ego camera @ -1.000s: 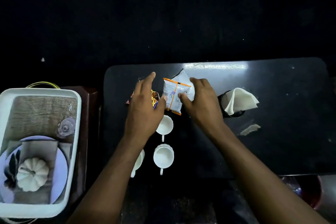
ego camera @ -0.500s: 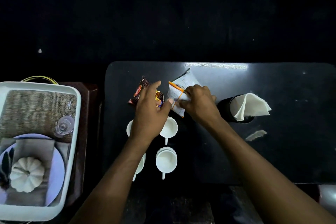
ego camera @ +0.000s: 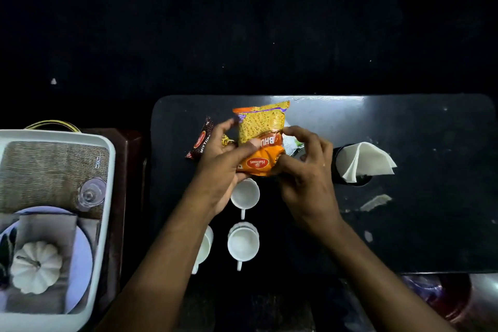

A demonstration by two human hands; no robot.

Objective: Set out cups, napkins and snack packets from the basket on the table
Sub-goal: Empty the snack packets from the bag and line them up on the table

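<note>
Both hands hold an orange and yellow snack packet (ego camera: 260, 137) above the black table (ego camera: 404, 121). My left hand (ego camera: 223, 162) grips its left side, and my right hand (ego camera: 304, 167) grips its lower right corner. A dark red snack packet (ego camera: 200, 140) lies on the table just left of my left hand. Part of a white packet (ego camera: 292, 143) shows behind my right hand. Three white cups sit near the table's front: one (ego camera: 245, 194) under the hands, one (ego camera: 243, 244) in front of it, one (ego camera: 202, 248) partly hidden by my left forearm. White napkins (ego camera: 363, 160) stand in a black holder (ego camera: 340, 170) at the right.
A white basket (ego camera: 106, 197) stands on a stool to the left, holding a woven mat (ego camera: 45, 170), a glass (ego camera: 91, 194), a plate (ego camera: 80, 264) and a white pumpkin ornament (ego camera: 36, 267). A scrap of paper (ego camera: 376, 202) lies on the table. A dark red object (ego camera: 444, 299) sits below the table's front right corner.
The packet has been turned over from its white back to its orange and yellow front. Both hands now grip it higher, and the dark red packet shows more.
</note>
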